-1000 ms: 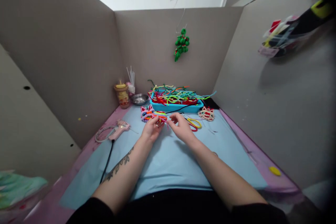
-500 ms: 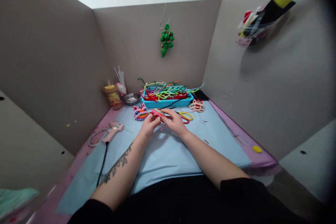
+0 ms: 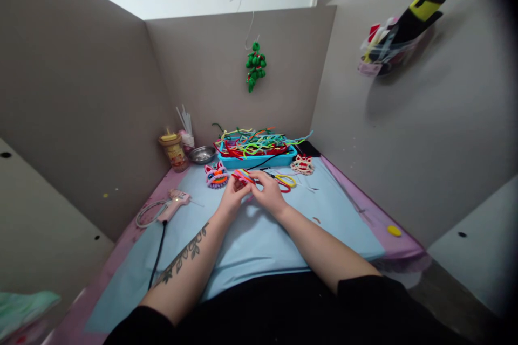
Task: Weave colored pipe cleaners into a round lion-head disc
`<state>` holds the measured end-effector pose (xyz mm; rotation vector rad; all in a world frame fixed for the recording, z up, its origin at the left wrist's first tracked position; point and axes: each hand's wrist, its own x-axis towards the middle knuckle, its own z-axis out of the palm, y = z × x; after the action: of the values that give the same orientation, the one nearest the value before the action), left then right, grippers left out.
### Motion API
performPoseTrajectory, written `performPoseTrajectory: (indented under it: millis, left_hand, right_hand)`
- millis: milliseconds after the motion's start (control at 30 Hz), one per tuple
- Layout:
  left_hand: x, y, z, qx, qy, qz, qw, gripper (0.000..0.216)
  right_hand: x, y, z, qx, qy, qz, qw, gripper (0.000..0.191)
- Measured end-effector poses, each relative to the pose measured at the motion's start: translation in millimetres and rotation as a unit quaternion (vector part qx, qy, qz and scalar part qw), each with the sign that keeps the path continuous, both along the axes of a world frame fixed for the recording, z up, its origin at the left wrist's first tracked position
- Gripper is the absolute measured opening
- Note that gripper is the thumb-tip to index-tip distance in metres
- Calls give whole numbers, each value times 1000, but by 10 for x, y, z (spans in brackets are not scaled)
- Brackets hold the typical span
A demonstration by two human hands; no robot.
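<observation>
- The piece (image 3: 242, 174), a bright striped bundle, is held up in front of the tray (image 3: 261, 163), near its middle.
- The left hand (image 3: 233, 194) is curled nearly closed, pinching the piece from one side; the right hand (image 3: 269, 193) closes thumb and fingers on the other. Uneven pressure could bend it out of shape.
- Fingers cover much of the piece, so I cannot tell how firmly its strands are fixed; a loose one could slip under a pull.
- The scissors (image 3: 286, 180) lie before the tray's right half, close to the right hand, which could knock them.
- The purple face (image 3: 216, 176) sits off the tray's near left corner; a sideways swing could nudge it.
- The glue gun (image 3: 174, 207) lies left of the tray and nearer the body; if hot, its tip could burn a straying wrist.
</observation>
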<state>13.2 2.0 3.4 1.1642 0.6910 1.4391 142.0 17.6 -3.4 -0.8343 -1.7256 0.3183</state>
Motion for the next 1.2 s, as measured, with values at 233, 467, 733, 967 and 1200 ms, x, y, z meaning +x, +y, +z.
performPoseTrajectory:
  millis: [233,467,733,967,1200]
  left_hand:
    - [25,-52,45,-2,-20,-1,1000,42]
    - [16,-34,25,4,-11,-9,1000,40]
    - [4,-29,48,-12,-22,-8,1000,42]
    - [4,-27,48,-21,-10,-11,1000,39]
    - [32,-35,55,12,2,-27,1000,36]
  right_hand:
    - [-24,-27,10,9,0,-19,1000,24]
    - [-28,-31,12,-3,19,-14,1000,22]
    - [-35,-58,20,-5,17,4,1000,26]
    - [-38,-51,10,-3,12,-21,1000,20]
    - [-28,-31,8,-17,18,-42,999,11]
